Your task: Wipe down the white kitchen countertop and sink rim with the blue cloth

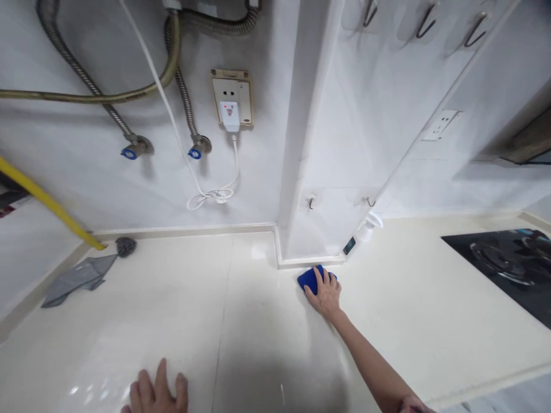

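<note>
Right hand (328,293) on blue cloth (307,281), fingers spread and bent over it, thumb along the near edge, cloth held down on the pale countertop (258,355). The cloth sits under the fingertips and pokes out left of them, just in front of the foot of the wall column (321,229). Left hand (160,397) well apart, nearer the person and left of the right one: fingers loosely spread, nothing seen in it, palm partly cut off from my view; can't tell whether it touches the surface. Just beyond the right hand, a bit to its right, a small dark-faced device (349,245) leans at the column's corner, white bottle (367,228) next to it. Farther right of that hand, black cooktop (501,261). Beyond the left hand and off to its left, grey mesh cloth (81,278) lies crumpled, dark scrubber (126,246) at its far end, yellow hose (51,206) slanting down near both. Up the wall, beyond both hands and left of the right one: socket (245,97) with a white plug (230,117), red light on, white cord (236,163) looped below; two blue-capped valves (197,151) left of it.
</note>
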Available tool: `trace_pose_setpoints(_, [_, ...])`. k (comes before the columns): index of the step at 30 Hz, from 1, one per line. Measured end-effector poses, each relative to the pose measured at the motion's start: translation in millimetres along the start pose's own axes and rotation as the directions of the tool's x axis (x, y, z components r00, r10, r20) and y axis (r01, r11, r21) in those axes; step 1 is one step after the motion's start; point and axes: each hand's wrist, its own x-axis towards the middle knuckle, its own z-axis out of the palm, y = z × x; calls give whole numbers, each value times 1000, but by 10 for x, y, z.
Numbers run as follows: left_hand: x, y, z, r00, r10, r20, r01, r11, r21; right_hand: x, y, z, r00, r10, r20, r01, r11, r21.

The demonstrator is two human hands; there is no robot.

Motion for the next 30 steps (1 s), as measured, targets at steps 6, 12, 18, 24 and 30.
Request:
trace_pose_setpoints(6, [-16, -3, -2, 1000, 13, -22, -13, 1000, -16, -22, 90, 33, 996, -89, 1, 89, 995, -43])
trace_pose_setpoints(12, [-26, -34, 17, 999, 18, -42, -19, 1000, -19, 66, -30, 127, 992, -96, -82, 94, 995, -36])
trace_pose_setpoints(18, [-17, -98, 99, 998, 28, -63, -29, 1000, -6, 114, 233, 178, 972, 27, -234, 44, 956, 291])
trace_pose_setpoints(24, [-27, -53, 48, 998, 20, -52, -21, 999, -31, 363, 406, -80, 916, 214, -338, -90, 933, 347])
trace_pose_setpoints(30, [-33, -41, 56, 1000, -3, -29, 2, 999, -36, 649, 230, -178, 951, 240, -193, -222, 969, 110])
